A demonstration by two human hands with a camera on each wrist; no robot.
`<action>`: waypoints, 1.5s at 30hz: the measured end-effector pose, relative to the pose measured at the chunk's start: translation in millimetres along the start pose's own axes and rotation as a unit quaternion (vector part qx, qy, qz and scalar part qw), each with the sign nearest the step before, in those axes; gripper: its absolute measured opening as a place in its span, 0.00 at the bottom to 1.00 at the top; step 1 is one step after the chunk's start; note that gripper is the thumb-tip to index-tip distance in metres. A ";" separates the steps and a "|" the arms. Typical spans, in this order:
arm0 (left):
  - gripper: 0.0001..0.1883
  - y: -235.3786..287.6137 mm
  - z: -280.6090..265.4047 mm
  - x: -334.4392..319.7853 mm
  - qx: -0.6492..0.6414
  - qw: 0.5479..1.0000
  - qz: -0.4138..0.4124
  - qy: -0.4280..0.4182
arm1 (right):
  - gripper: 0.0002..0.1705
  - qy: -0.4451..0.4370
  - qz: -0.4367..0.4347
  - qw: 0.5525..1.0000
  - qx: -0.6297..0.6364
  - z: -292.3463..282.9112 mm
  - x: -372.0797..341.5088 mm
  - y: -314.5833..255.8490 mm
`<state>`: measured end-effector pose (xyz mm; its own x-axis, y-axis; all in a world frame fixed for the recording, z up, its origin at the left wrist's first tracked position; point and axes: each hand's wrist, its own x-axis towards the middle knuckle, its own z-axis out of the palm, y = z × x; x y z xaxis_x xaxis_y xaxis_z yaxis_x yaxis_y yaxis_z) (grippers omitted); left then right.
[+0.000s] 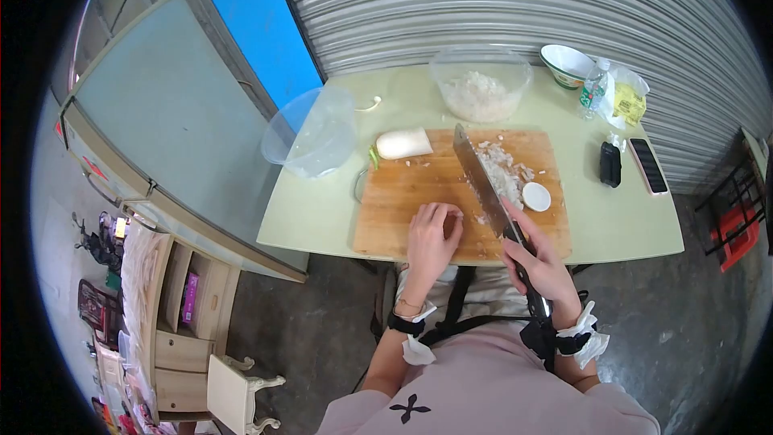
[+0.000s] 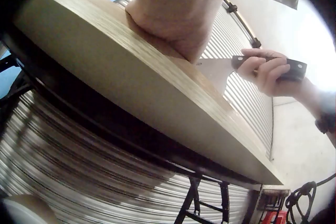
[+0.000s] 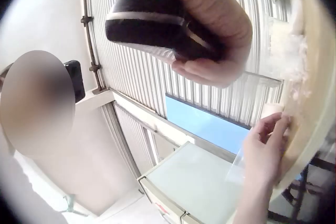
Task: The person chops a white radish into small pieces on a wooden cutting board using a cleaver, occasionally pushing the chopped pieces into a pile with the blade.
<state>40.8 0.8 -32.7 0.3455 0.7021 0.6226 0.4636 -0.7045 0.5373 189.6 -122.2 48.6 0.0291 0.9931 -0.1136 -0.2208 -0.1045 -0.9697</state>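
In the head view, the right hand [image 1: 543, 262] grips the black handle of a cleaver [image 1: 483, 181], its blade raised at a slant over the wooden cutting board [image 1: 394, 201]. The left hand [image 1: 432, 238] rests at the board's front edge, fingers loosely bent, with nothing visible between them and the thumb. Chopped white pieces [image 1: 501, 169] lie right of the blade, beside a small white round piece [image 1: 536, 196]. A cut white radish [image 1: 404, 143] lies at the board's back left. The left wrist view shows the right hand [image 2: 268, 71] round the handle; the right wrist view shows the left hand [image 3: 262, 153].
Behind the board stands a clear bowl [image 1: 483, 105] of white shreds. A clear basin [image 1: 318, 141] sits at the table's left edge. A white bowl [image 1: 568, 64], bottle [image 1: 594, 89], yellow packet [image 1: 630, 103], black item [image 1: 610, 165] and phone [image 1: 648, 165] are at the right.
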 end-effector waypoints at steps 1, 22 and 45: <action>0.07 -3.2 1.6 -1.2 -0.001 1.000 -0.003 -0.005 | 0.34 0.003 -0.008 1.000 -0.011 1.0 -2.7 -3.9; 0.07 -3.0 2.0 -0.4 0.020 1.000 0.004 0.001 | 0.34 -0.009 0.002 1.000 0.011 4.8 0.0 -1.5; 0.08 -2.4 -0.5 -1.0 0.008 1.000 -0.005 -0.019 | 0.34 0.022 -0.025 0.999 -0.005 -4.2 0.7 -3.0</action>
<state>38.9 1.8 -34.4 0.3715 0.7126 0.5951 0.4806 -0.6960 0.5334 194.4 -121.5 50.5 0.0824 0.9939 -0.0736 -0.2074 -0.0551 -0.9767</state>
